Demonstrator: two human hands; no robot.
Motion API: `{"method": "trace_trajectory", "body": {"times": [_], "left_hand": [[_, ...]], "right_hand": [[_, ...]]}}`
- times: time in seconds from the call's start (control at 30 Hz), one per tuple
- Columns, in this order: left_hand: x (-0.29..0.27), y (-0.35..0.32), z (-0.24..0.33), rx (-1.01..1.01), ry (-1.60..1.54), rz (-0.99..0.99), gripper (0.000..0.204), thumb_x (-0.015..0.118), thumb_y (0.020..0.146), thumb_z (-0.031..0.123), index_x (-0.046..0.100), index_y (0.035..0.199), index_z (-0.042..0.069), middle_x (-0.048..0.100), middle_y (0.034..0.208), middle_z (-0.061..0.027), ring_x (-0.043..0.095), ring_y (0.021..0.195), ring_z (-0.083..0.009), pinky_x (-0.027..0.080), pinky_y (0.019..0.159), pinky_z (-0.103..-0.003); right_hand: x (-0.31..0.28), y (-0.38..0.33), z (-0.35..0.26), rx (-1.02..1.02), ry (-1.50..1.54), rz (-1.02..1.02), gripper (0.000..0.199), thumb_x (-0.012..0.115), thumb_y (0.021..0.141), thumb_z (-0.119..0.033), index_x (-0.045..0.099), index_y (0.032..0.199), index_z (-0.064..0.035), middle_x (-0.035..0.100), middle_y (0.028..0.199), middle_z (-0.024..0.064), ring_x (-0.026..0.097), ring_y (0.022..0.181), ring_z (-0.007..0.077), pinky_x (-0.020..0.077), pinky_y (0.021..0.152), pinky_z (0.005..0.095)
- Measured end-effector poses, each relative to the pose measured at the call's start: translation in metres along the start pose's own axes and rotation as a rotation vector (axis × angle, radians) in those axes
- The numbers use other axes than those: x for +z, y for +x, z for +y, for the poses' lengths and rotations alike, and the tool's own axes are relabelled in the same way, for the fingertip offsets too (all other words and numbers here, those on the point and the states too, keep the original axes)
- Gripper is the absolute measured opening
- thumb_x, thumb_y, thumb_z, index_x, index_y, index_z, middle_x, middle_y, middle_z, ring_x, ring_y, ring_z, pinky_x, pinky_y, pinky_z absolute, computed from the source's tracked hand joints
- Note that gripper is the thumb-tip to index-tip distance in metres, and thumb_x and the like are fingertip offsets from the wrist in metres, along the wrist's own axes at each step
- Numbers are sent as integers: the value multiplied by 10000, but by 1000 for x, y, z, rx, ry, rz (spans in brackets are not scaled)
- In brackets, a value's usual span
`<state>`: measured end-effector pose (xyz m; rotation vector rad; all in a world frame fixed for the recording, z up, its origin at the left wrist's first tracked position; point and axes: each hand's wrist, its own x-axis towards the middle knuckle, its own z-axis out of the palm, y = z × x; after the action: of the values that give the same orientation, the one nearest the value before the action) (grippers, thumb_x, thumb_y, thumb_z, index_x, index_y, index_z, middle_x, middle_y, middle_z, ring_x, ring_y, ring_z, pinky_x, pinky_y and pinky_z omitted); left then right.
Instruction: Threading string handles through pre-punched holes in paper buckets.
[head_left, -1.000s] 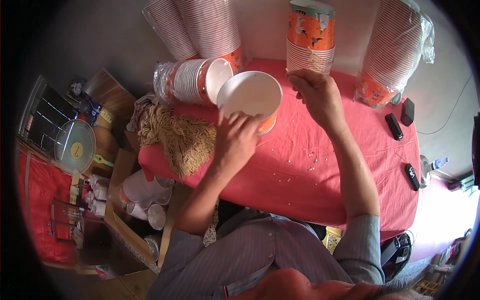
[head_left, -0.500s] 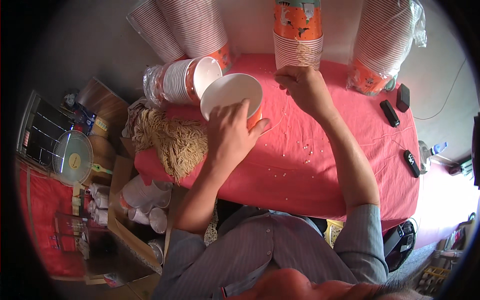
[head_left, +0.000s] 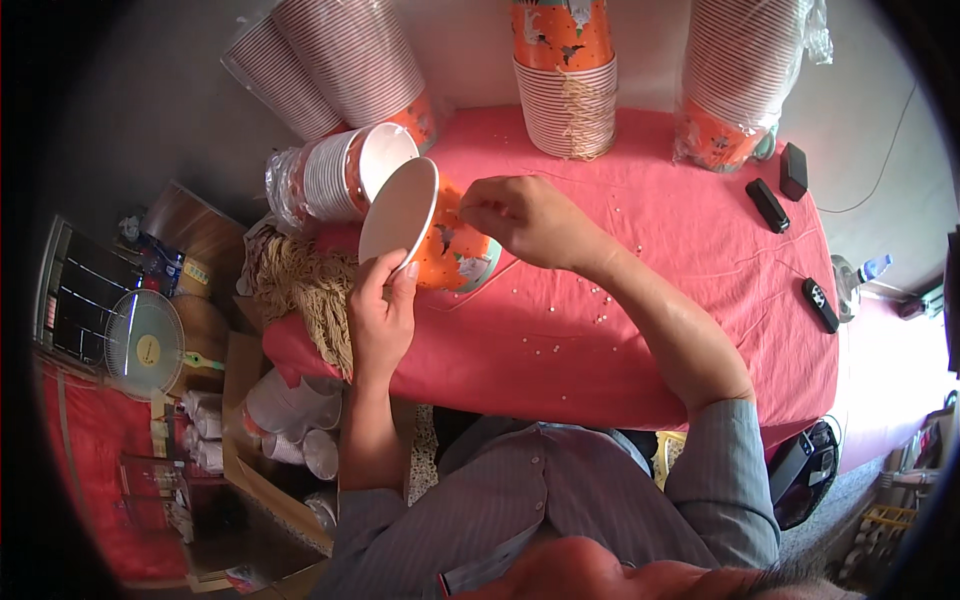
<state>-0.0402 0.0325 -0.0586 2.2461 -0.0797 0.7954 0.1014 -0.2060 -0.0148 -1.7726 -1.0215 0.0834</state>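
My left hand (head_left: pixel 383 312) grips a large paper bucket (head_left: pixel 445 262) by its rim, thumb outside. The bucket is orange with dark printed figures and a white inside. It is tipped onto its side above the table, its mouth facing left. My right hand (head_left: pixel 530 222) is closed in a pinch beside the bucket's orange wall. Whatever is between those fingertips is too small to make out. A thin cord (head_left: pixel 487 284) runs across the cloth below the bucket. To the left, a bundle of tan cords (head_left: pixel 318 290) hangs over the table edge.
Small white beads (head_left: pixel 600 300) lie scattered on the red cloth (head_left: pixel 660 350). Nested bucket stacks (head_left: pixel 565 110) stand along the back; a wrapped stack (head_left: pixel 325 180) lies on its side at left. Dark small devices (head_left: pixel 768 205) sit at right. An open carton (head_left: pixel 245 400) stands lower left.
My left hand has turned the bucket from mouth-up onto its side and now holds its rim. My right hand has moved left and nearer, from the back stack to the bucket's wall.
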Motion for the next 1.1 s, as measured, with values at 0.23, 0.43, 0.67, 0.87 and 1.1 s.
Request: {"method": "trace_trajectory", "body": {"times": [0.23,0.43,0.67,0.87,1.1], "left_hand": [[-4,-8,-1,-19,-7,-26,194,712,1084,152,711,1181,-16,733,1046,-161,705,959,-314,553,857,-407],[-2,-7,2,38,11,-14,182,742,1048,110,708,1179,-11,727,1034,-154,695,957,-322,554,862,-414],[-1,-4,6,115,63,-29,183,723,1064,115,704,1178,-27,719,1017,-134,682,909,-264,547,844,-375],[3,1,11,191,139,-22,205,717,1082,138,710,1185,-39,726,1008,-125,686,903,-228,550,823,-349],[12,9,23,335,286,-57,168,751,1003,98,732,1151,22,767,1005,-123,718,993,-320,489,1035,-507]], "right_hand": [[18,0,9,-59,-21,48,174,675,1018,-102,753,1092,36,777,996,180,770,900,286,597,825,410],[14,-1,1,-40,-76,31,191,685,1003,-107,767,1103,34,786,1016,188,786,943,306,609,851,420],[11,0,2,1,-107,26,217,686,986,-126,774,1098,38,801,998,198,790,910,310,611,837,419],[7,1,1,34,-114,32,233,677,987,-141,780,1090,40,802,979,211,788,880,307,608,827,425],[11,4,22,66,-110,-3,239,674,997,-163,792,1091,22,806,963,206,795,895,329,606,824,436]]}}
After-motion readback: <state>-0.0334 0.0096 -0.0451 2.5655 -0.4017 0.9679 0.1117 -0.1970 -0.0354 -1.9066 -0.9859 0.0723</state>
